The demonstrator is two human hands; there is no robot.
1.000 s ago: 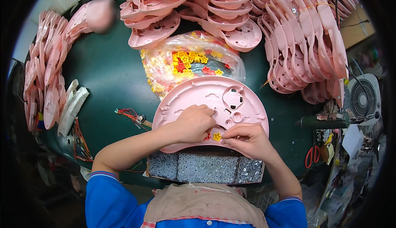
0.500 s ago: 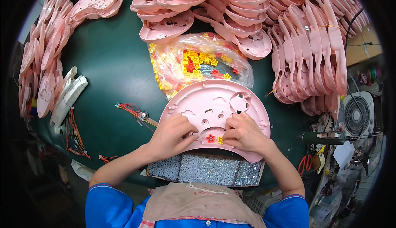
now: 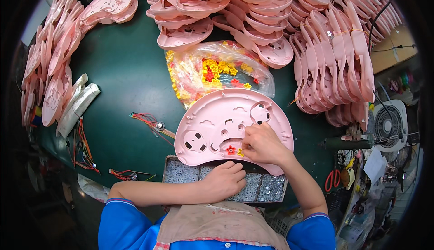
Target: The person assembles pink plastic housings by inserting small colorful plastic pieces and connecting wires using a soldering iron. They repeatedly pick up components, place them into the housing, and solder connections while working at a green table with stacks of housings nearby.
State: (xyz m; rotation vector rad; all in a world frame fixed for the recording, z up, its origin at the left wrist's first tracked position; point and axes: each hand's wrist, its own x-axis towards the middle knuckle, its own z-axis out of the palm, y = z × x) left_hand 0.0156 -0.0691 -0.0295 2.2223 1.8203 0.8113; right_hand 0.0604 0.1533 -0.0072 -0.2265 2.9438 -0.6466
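A curved pink plastic shell point(image 3: 212, 107) lies in front of me with its inner side up. In the opening near its inner curve sit a red star piece point(image 3: 231, 150) and a yellow star piece point(image 3: 240, 152). My right hand point(image 3: 264, 145) is closed over the shell beside the yellow star, fingers bent in a pinch; whatever they hold is hidden. Lower down, my left hand point(image 3: 224, 181) rests on the compartment tray point(image 3: 181, 173) of small metal parts. Its fingers are curled together, and anything within them is out of sight.
Beyond the shell lies a clear plastic bag point(image 3: 217, 71) of red and yellow stars. Stacked pink shells point(image 3: 266, 19) fill the far side, with more shells point(image 3: 52, 69) at left. Wired parts point(image 3: 151, 122) lie left; red-handled scissors point(image 3: 332, 180) and a fan point(image 3: 389, 125) are at right.
My left hand has moved from the shell's left part down and right onto the tray, uncovering the shell's left end. My right hand stays by the yellow star.
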